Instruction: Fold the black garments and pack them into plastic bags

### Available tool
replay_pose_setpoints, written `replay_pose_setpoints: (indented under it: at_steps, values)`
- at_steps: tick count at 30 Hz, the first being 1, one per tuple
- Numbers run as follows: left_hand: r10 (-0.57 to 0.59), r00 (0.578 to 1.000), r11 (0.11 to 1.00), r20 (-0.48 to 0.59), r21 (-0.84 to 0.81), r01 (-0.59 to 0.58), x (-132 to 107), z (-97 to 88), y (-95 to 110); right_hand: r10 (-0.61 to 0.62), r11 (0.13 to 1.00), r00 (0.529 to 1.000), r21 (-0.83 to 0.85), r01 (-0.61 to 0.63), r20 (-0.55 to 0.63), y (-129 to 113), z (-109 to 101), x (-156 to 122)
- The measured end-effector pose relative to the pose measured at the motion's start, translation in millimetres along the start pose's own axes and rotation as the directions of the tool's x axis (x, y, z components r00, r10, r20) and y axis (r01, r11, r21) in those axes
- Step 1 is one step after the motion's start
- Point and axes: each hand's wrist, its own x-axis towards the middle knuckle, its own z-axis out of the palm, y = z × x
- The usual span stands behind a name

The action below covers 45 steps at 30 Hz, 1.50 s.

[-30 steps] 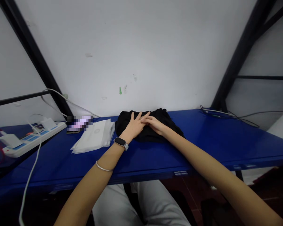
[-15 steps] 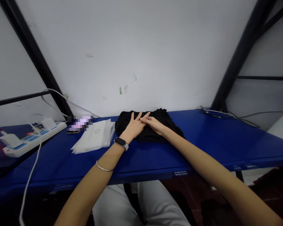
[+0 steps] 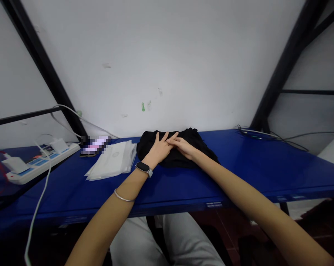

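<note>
The left hand [image 3: 159,150] and the right hand [image 3: 184,147] both lie on a bunched black cloth [image 3: 180,161] near the middle of the frame, on a blue metal table [image 3: 252,162]. The cloth sits against the table's back edge, and the dark folds make it hard to say whether it is a garment. The fingers of both hands are open and extended, pressing flat without gripping; the left hand's are spread, and the right hand's fingertips [image 3: 169,140] touch or just overlap them. A black smartwatch [image 3: 143,167] and a thin silver bangle [image 3: 124,196] are on the left arm.

Just left of the cloth lies a stack of white paper packets [image 3: 111,161], with a pixelated phone [image 3: 95,145] behind it. At the left edge sits a white power strip [image 3: 30,168] with a plugged-in charger [image 3: 15,164]. Dark cables [image 3: 266,135] lie at the table's back right.
</note>
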Motion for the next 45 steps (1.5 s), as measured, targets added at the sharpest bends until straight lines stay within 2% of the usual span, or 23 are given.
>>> replay_pose_setpoints:
  at_steps: [4,11,16,21,28,33,40,45]
  values:
    - [-0.005,1.0,1.0,-0.007,0.003,0.005,-0.1,0.7,0.0,-0.029,1.0,0.999,0.006,0.029,0.024,-0.9,0.0,0.0]
    - [-0.005,1.0,1.0,-0.008,-0.001,0.005,0.4,2.2,0.1,0.002,1.0,1.0,-0.023,-0.001,0.021,-1.2,1.5,-1.1]
    - [-0.01,1.0,1.0,0.009,-0.009,0.01,1.2,1.9,0.2,-0.047,0.999,0.998,-0.012,0.047,0.043,-1.2,0.1,-0.8]
    - [0.0,1.0,1.0,0.0,0.0,0.0,0.7,0.9,0.3,-0.005,1.0,0.999,-0.014,0.005,0.04,-0.3,0.0,-0.5]
    - [-0.006,1.0,1.0,0.012,-0.024,0.007,0.9,0.4,0.8,-0.03,1.0,0.999,-0.007,0.03,0.037,-2.4,1.3,-1.5]
    - [-0.003,1.0,1.0,0.014,-0.019,0.004,0.8,-0.8,0.7,0.015,1.0,1.0,-0.013,-0.015,0.005,-2.6,1.9,-2.1]
    - [-0.009,1.0,1.0,0.016,-0.019,0.01,1.2,2.6,1.0,-0.012,1.0,1.0,0.011,0.011,0.026,-1.4,0.5,-1.4]
    - [-0.001,1.0,1.0,0.008,-0.01,0.001,0.9,1.7,1.1,0.012,0.999,0.999,-0.034,-0.01,0.037,1.8,-1.0,-0.1]
